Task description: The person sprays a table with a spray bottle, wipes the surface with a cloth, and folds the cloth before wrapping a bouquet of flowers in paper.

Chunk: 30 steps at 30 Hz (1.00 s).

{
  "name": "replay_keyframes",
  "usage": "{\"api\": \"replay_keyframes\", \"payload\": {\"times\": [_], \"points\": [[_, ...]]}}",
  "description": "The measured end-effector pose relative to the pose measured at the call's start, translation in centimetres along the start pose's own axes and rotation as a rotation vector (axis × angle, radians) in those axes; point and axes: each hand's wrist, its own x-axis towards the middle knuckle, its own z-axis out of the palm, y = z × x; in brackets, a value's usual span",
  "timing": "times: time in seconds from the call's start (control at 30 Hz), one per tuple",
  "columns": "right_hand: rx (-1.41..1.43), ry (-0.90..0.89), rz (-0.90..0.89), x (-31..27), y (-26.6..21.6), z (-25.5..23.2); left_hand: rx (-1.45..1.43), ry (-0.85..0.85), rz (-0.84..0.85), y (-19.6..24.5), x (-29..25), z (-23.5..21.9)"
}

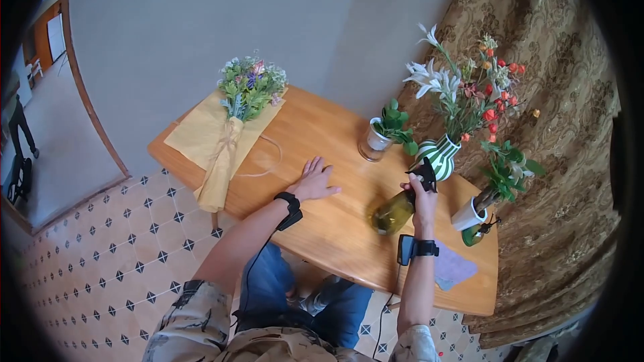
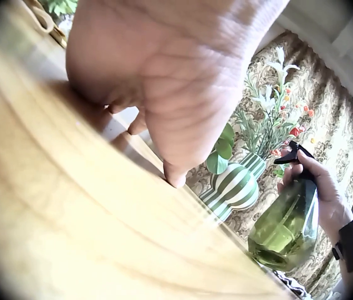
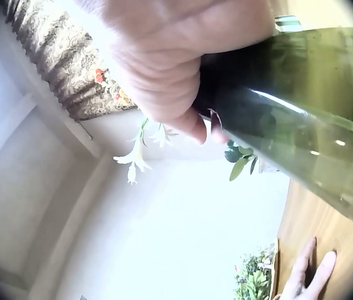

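Note:
My right hand (image 1: 424, 206) grips a green see-through spray bottle (image 1: 392, 216) by its neck, just under the black trigger head (image 1: 424, 171). Some liquid shows inside the bottle, whose body points left toward the middle of the table in the head view. Palm down, my left hand (image 1: 314, 184) rests on the wooden table (image 1: 329, 228) with its fingers spread, holding nothing. Past the spray bottle stands a green-and-white striped vase (image 1: 439, 154) of white lilies and orange-red flowers (image 1: 493, 104). In the right wrist view the bottle's body (image 3: 314, 112) fills the right side.
A bouquet (image 1: 251, 87) in yellow paper (image 1: 218, 167) lies on the table's left. A glass-potted plant (image 1: 374, 144) stands at the back, a white-potted plant (image 1: 467, 216) and a small dark-green bottle (image 1: 472, 236) at the right. A purple cloth (image 1: 455, 265) lies near my right wrist. Curtains (image 1: 557, 181) hang beyond.

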Motion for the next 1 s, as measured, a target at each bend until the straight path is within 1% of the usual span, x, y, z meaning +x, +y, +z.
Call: {"api": "replay_keyframes", "payload": {"times": [0.1,0.17,0.2,0.23,0.3,0.5,0.57,0.63,0.7,0.73,0.77,0.83,0.93,1.0], "points": [[-0.040,0.034,-0.013,1.5,1.1,-0.7,0.004,-0.015,0.002,0.1,0.0,0.1],[-0.095,0.201,-0.111,2.0,1.2,-0.9,0.010,-0.021,0.006,0.3,0.2,0.0],[-0.085,0.241,-0.172,1.8,0.8,-0.5,0.017,-0.021,-0.004,0.3,0.1,-0.1],[-0.091,0.247,-0.168,1.9,0.8,-0.6,0.025,-0.022,-0.016,0.4,0.0,-0.1],[-0.179,0.283,-0.298,2.2,1.0,-1.3,0.019,-0.028,-0.016,0.4,-0.1,0.0],[-0.184,0.310,-0.256,3.6,1.6,-3.2,0.019,-0.010,-0.013,0.1,0.2,0.4],[-0.259,0.458,-0.374,3.9,1.5,-3.2,0.007,-0.008,-0.022,0.1,-0.1,0.1],[-0.230,0.473,-0.398,3.7,0.7,-2.8,0.012,-0.024,-0.025,0.2,-0.1,0.0],[-0.207,0.500,-0.258,3.7,0.2,-3.4,0.018,-0.028,-0.027,0.3,-0.1,-0.1],[-0.203,0.523,-0.249,4.1,0.7,-4.0,0.025,-0.031,-0.024,0.3,0.0,-0.1],[-0.204,0.522,-0.249,4.3,1.0,-4.4,0.025,-0.031,-0.026,0.3,-0.1,-0.2],[-0.147,0.506,-0.352,4.4,0.9,-4.6,0.017,-0.028,-0.030,0.4,-0.1,-0.2],[-0.158,0.522,-0.397,4.2,0.5,-4.5,0.025,-0.028,-0.031,0.5,-0.1,-0.2],[-0.171,0.509,-0.371,4.1,0.5,-4.7,0.025,-0.032,-0.029,0.5,0.0,-0.2]]}}
